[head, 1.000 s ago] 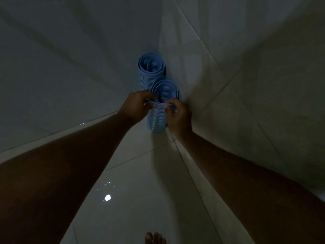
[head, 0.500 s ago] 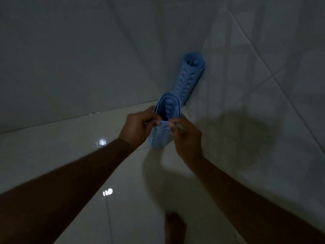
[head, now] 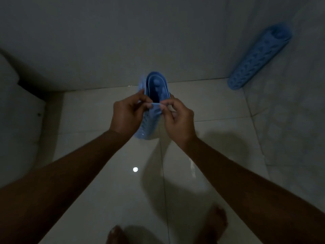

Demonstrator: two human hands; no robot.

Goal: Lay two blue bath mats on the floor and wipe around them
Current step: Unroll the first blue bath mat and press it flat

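Room: a dim tiled bathroom with a glossy pale tile floor (head: pixel 105 191) and a plain grey wall (head: pixel 123 32) at 12 o'clock.
Fingers: the left fingertips (head: pixel 146 103) and right fingertips (head: pixel 163 106) pinch the loose outer edge of the near mat between them, almost meeting.
Hands: the left hand (head: pixel 127 117) sits at 9 o'clock of the roll and the right hand (head: pixel 177 120) at 3 o'clock, both curled in that pinch.
Held mat: a light-blue, bumpy rubber bath mat, rolled into a tube (head: pixel 154 88), open end up towards the camera.
Axis: its length runs from 12 down to 6 o'clock, dropping below the hands; whether the lower end touches the floor I cannot tell.
Relation: the roll's body lies just beyond the pinched edge, equally near both hands, so unrolling probably means drawing that edge towards 6 o'clock.
Second mat: a matching blue rolled rubber mat (head: pixel 258 57) leans in the corner at 2 o'clock, well apart, nearer the right hand.
Outward: bare feet (head: pixel 216 224) at 6 o'clock; a pale rounded fixture (head: pixel 17 111) at 9 o'clock.
Progress: neither mat lies flat yet.
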